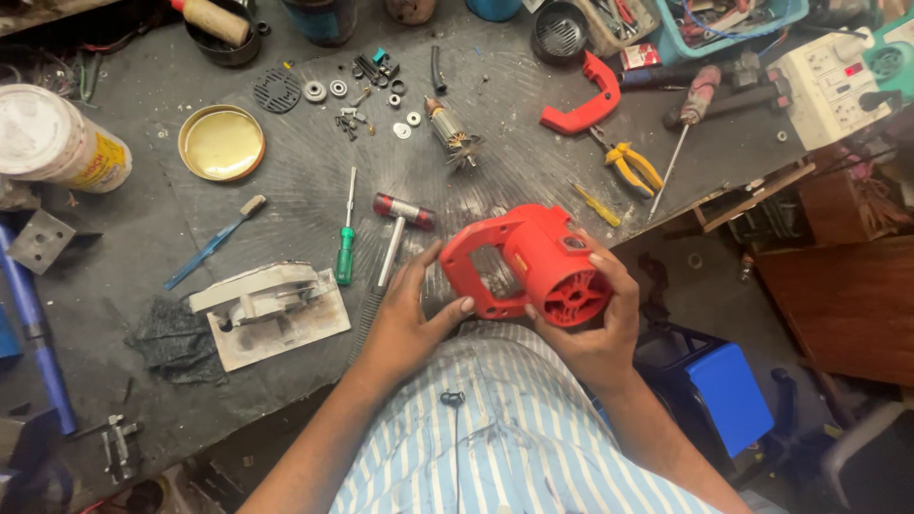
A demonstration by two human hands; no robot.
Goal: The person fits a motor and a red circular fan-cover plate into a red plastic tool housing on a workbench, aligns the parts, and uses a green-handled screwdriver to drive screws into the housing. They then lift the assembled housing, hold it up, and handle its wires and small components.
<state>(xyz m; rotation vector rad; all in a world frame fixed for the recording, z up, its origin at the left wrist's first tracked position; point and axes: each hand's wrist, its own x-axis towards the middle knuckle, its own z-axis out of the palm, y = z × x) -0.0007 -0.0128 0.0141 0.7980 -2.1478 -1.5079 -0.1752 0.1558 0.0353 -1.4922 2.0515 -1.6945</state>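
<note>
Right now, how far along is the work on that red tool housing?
Already apart: the motor armature, red side handle and the screws and washers lie loose on the bench mat. In hand: the left hand and right hand hold the red housing, its bore looking empty. Left: those loose parts are not in the housing.

The red plastic housing [533, 262] is a power-tool shell with a closed loop handle and a short round barrel. It sits just below the centre of the view, lifted above the near edge of the workbench. The handle loop points toward 10 o'clock, its opening facing up. The barrel points toward 5 o'clock, and its round end shows a ring of slotted vents around a central hub. A small dark patch marks the top.
</note>
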